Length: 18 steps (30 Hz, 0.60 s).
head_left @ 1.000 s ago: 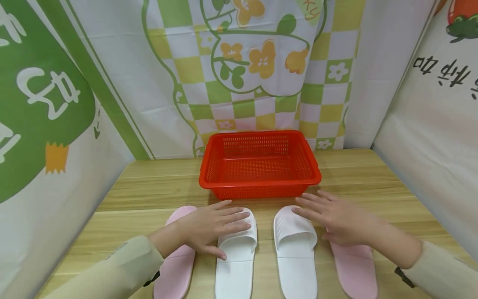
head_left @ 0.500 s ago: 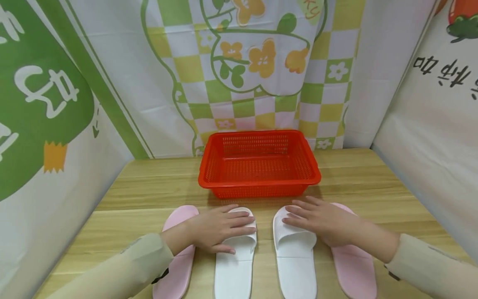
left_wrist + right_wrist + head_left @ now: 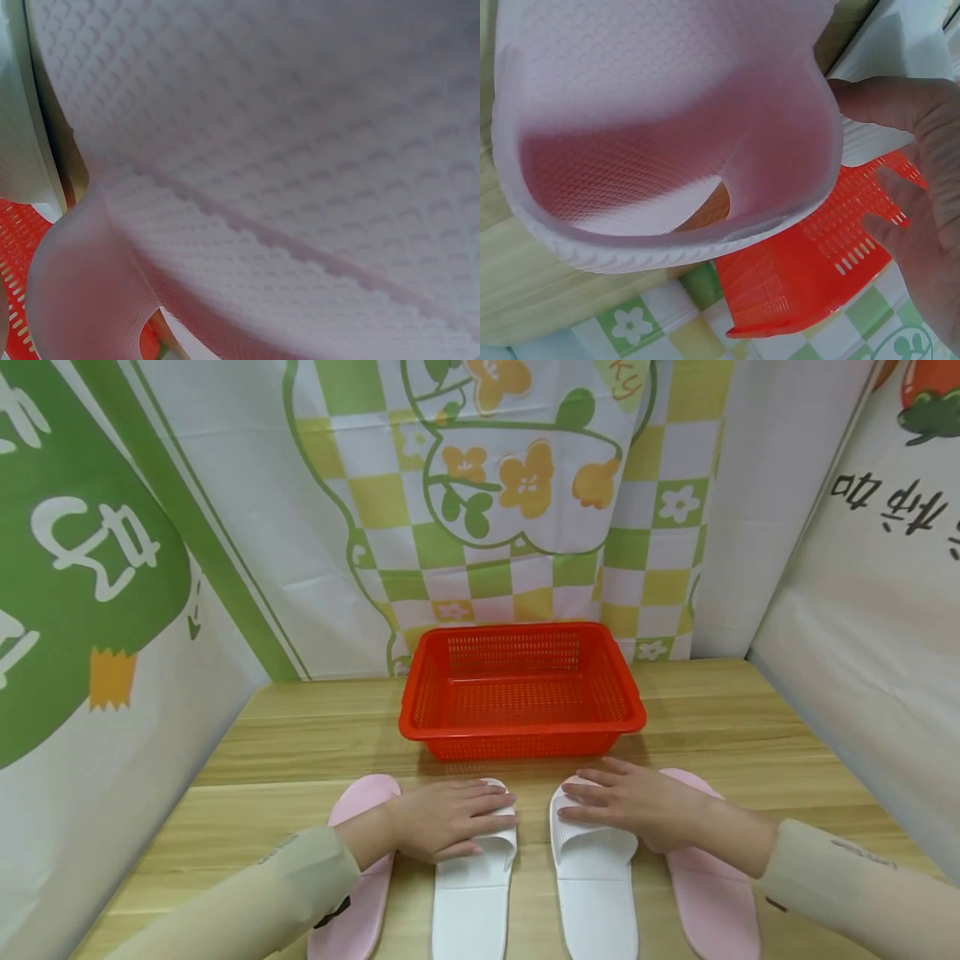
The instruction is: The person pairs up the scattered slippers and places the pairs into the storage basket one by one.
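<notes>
Two white slippers stand side by side in the head view, a left one (image 3: pixel 471 918) and a right one (image 3: pixel 597 914). Outside them lie two pink slippers, one at left (image 3: pixel 348 914) and one at right (image 3: pixel 716 902). My left hand (image 3: pixel 444 818) lies across the left white slipper's strap with fingers extended. Over the right white strap, my right hand (image 3: pixel 645 802) spreads its fingers; it partly hides the right pink slipper. The left wrist view is mostly filled by a pink slipper (image 3: pixel 285 150). In the right wrist view my right hand (image 3: pixel 937 180) appears beside a pink slipper (image 3: pixel 660 90).
A red plastic basket (image 3: pixel 521 727) with perforated walls stands behind the slippers on the wooden table (image 3: pixel 300 727). Patterned cloth (image 3: pixel 495 568) hangs at the back. Printed sheets flank the table on the left (image 3: pixel 225 652) and right (image 3: pixel 847 635).
My right hand has moved left, from over the pink slipper onto the white one's strap. My left hand has shifted slightly right across the left white strap. The slippers and basket look unmoved.
</notes>
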Available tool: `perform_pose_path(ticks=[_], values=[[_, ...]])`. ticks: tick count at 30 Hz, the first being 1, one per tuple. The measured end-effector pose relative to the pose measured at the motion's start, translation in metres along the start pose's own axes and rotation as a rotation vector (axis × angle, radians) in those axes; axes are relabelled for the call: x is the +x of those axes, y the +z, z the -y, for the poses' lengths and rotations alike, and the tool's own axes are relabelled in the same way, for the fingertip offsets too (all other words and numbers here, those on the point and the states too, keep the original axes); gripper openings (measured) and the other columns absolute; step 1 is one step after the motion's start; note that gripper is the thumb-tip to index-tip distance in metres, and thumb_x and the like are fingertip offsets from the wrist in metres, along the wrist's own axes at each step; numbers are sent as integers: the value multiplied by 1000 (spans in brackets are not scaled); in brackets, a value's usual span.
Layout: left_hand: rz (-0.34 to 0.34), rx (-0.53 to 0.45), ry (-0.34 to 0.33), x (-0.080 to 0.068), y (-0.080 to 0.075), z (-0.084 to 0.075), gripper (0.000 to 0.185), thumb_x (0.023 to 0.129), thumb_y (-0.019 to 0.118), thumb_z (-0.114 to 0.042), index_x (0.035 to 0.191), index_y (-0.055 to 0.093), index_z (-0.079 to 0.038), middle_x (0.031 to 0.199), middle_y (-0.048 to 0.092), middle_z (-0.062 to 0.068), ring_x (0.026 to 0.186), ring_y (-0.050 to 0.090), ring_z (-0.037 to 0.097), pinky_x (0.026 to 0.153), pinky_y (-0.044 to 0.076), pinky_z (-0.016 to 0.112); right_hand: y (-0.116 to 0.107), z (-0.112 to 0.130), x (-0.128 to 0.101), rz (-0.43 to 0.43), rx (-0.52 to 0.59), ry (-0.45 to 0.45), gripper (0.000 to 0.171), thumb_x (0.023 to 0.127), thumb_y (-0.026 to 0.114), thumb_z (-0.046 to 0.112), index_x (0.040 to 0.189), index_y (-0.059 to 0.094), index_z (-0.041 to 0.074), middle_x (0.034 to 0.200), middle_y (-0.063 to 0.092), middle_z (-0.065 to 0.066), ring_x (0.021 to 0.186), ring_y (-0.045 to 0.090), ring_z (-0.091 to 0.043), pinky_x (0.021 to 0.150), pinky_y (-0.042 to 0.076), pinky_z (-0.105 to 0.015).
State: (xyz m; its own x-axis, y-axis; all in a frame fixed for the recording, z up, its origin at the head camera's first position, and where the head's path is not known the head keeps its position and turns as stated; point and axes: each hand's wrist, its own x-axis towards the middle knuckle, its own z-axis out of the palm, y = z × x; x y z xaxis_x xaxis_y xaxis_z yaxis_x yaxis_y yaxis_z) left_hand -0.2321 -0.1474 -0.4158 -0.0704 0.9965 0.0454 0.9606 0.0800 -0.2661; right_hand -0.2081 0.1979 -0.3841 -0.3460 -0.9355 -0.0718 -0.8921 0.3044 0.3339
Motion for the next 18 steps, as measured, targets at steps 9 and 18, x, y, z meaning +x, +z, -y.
perform_pose_path(ticks=[9, 18], values=[[-8, 12, 2, 2, 3, 2, 53, 105, 31, -38, 146, 42, -7, 147, 42, 18, 135, 39, 32, 111, 29, 40, 5, -2, 6, 30, -40, -38, 108, 57, 86, 5, 150, 36, 28, 151, 40, -2, 134, 42, -29, 107, 33, -51], [-5, 0, -2, 3, 5, 1, 52, 103, 40, -36, 146, 42, -7, 147, 42, 18, 136, 38, 32, 112, 28, 40, 15, -3, 14, -16, -40, -133, 114, 53, 91, 14, 151, 33, 26, 153, 37, -3, 136, 38, -27, 108, 33, -49]])
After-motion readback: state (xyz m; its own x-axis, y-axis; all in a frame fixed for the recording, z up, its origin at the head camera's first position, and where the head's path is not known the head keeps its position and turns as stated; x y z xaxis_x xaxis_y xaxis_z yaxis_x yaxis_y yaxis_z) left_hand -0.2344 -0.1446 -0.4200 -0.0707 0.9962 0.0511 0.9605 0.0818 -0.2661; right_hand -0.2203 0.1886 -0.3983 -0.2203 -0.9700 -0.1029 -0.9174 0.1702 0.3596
